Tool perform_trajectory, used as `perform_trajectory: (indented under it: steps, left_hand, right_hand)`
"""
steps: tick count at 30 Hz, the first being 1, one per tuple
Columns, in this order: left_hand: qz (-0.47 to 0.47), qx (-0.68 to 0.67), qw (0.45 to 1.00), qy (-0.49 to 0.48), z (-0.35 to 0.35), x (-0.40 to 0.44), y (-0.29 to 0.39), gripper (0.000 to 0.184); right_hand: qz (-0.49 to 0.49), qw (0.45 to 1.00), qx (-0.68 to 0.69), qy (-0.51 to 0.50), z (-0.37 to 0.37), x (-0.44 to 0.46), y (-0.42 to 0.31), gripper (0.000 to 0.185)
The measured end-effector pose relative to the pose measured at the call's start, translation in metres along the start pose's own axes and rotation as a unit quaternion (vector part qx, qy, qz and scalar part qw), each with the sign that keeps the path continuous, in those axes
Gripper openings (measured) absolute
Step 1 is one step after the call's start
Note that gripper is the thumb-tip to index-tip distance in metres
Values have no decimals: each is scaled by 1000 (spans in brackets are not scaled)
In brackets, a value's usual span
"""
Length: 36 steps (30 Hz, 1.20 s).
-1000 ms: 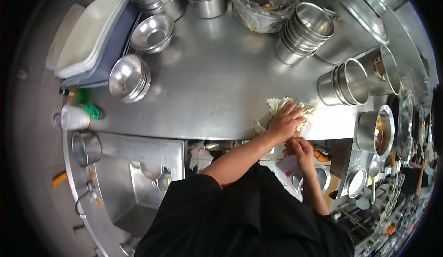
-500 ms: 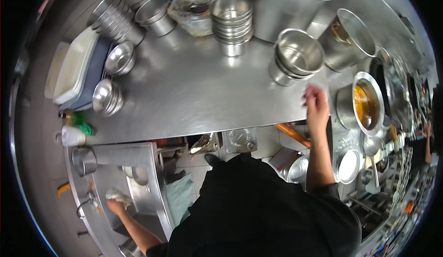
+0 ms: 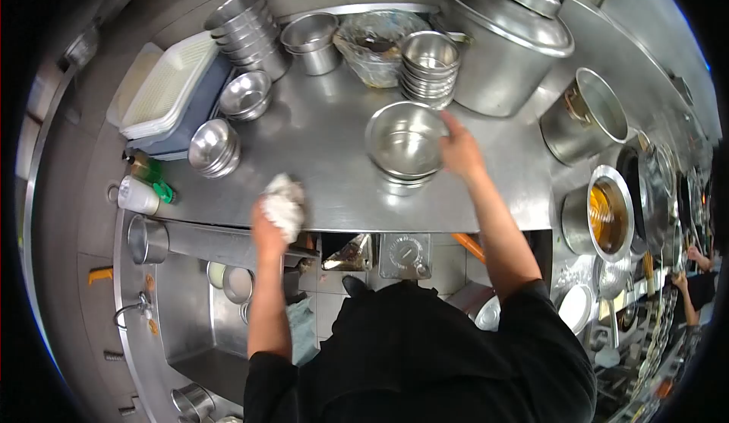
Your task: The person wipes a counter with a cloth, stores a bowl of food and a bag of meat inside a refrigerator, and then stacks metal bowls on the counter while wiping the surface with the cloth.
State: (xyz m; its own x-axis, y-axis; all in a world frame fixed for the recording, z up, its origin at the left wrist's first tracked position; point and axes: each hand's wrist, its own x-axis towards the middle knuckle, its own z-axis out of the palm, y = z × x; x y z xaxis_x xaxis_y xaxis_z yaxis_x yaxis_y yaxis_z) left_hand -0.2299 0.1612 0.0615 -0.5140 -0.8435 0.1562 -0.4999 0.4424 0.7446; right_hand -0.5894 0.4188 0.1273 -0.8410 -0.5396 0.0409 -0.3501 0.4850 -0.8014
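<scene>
My left hand (image 3: 267, 229) is closed on a crumpled white cloth (image 3: 285, 204) above the front edge of the steel counter (image 3: 326, 157). With fingers at its right rim, my right hand (image 3: 462, 149) grips a stack of round steel pots (image 3: 405, 146) in the middle of the counter. The thumb's place inside or outside the rim is hard to make out. Just behind that stack stands a taller pile of smaller steel pots (image 3: 430, 62).
Steel bowls (image 3: 213, 148) and white plastic baskets (image 3: 171, 89) stand at the left. A large lidded pot (image 3: 497, 51) is at the back. To the right is a pot of orange liquid (image 3: 607, 214). A sink (image 3: 190, 301) lies front left; a co-worker's arm (image 3: 687, 298) shows far right.
My left hand has come up from the sink to the counter with the cloth. The pot stack has moved left, and my right hand now holds its rim. The view has shifted.
</scene>
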Motion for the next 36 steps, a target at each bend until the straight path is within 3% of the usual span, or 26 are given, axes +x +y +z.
perform_trajectory:
  steps: [1,2,3,8,13,14,15,17,19,21,23,25,26,28,29,31,34,36]
  left_hand:
    - [77,37,996,-6,27,-8,11,60]
    - [173,276,945,-10,67,-2,-33,61]
    - [175,303,937,-17,73,-8,-6,65]
    - [199,178,962,52,71,-8,-4,60]
    - [179,191,964,37,70,6,-4,59]
    - [164,201,966,23,70,6,-5,60]
    - [164,198,966,14,70,10,-6,60]
    - [131,234,963,8,74,26,-7,64]
    - [92,255,963,-12,81,48,-7,70]
    - [68,273,959,-39,91,74,2,74]
    - [84,266,958,-63,108,104,15,76]
    - [104,268,952,-108,131,118,26,79]
    - [105,271,949,-121,144,125,37,80]
    - [109,276,946,-128,163,136,56,80]
    - [113,277,946,-125,173,138,63,80]
    - [117,282,944,-126,192,142,75,80]
    - [168,254,945,-119,231,152,95,81]
    - [184,241,944,-130,259,159,124,78]
  right_hand:
    - [37,998,37,-35,18,2,-39,58]
    - [-16,998,50,-25,49,17,-46,58]
    - [-6,1000,3,-21,72,31,-64,58]
    - [-13,1000,-9,-19,154,123,-131,61]
    - [-8,998,-33,53,189,212,-168,58]
    - [35,996,56,59,191,213,-169,54]
    - [44,996,52,61,201,208,-167,54]
    - [-114,964,-69,230,213,190,-148,50]
    - [-160,976,-17,145,187,114,-139,47]
    - [-306,911,-50,273,137,65,-108,39]
    - [-312,865,-59,388,63,55,-103,43]
    - [-253,855,-254,374,12,78,-101,48]
    - [-243,859,-255,372,-1,92,-86,48]
    - [-259,887,-361,127,-24,112,-70,44]
    - [-259,887,-359,128,-31,112,-63,44]
    - [-218,899,-380,6,-45,93,-60,44]
    - [-235,917,-323,-10,-82,38,-44,44]
    - [-254,900,-354,8,-105,-10,-27,42]
